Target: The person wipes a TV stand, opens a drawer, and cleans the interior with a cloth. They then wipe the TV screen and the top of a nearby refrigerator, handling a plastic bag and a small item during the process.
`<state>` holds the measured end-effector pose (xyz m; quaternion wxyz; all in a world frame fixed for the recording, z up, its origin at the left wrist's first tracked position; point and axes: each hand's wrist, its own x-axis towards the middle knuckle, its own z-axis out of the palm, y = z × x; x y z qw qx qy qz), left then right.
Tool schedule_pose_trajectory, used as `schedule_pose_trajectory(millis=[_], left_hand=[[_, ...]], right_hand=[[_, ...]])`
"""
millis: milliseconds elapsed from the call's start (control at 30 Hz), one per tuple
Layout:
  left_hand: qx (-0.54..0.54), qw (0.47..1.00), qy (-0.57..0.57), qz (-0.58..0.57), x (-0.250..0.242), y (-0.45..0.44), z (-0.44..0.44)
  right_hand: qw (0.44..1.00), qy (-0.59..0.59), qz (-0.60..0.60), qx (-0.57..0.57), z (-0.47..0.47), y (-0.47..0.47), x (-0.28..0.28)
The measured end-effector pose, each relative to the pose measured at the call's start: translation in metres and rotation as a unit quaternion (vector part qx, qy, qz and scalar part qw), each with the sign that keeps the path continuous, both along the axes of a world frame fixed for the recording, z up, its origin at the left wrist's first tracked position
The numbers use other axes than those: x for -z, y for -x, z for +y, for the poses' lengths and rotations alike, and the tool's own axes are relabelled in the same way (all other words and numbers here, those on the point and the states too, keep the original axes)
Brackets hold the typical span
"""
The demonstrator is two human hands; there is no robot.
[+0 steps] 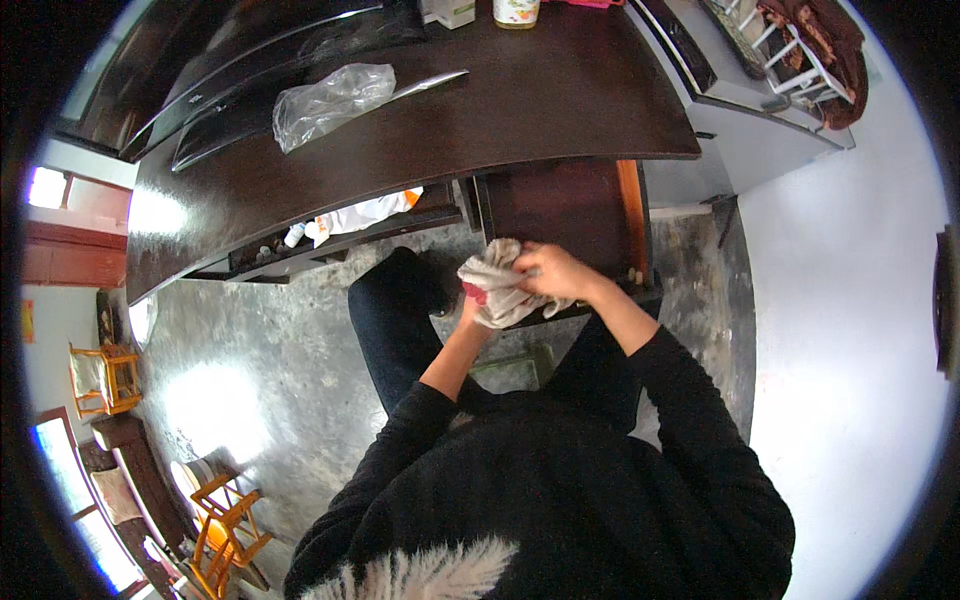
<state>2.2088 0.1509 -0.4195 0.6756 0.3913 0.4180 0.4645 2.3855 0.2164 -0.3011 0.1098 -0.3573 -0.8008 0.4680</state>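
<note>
A crumpled off-white cloth with a red patch is bunched up above my lap, at the front of an open drawer. My left hand grips it from below on the left; the cloth hides most of those fingers. On the cloth's right side, my right hand has its fingers closed around a fold and looks slightly blurred. Beneath and beyond the hands, the open drawer shows a dark reddish bottom and an orange wooden side. A few small pale objects lie in its near right corner.
Above the drawer is a dark desktop bearing a clear plastic bag and a patterned container. Another open drawer on the left holds a white plastic bag and a small bottle. Wooden chairs stand lower left; a white wall bounds the right.
</note>
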Motion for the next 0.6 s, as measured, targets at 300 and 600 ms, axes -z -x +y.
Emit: schedule_pose_trajectory(millis=[300,600], left_hand=[[-0.04,0.991,0.097,0.08,-0.069,-0.013,-0.001],[-0.052,0.97,0.226,0.076,-0.081,0.008,0.017]], right_hand=[[0.753,-0.138,0.247,0.594,0.105,-0.044,0.05],[0.903,-0.297,-0.076,0.301,0.101,0.083,0.024]])
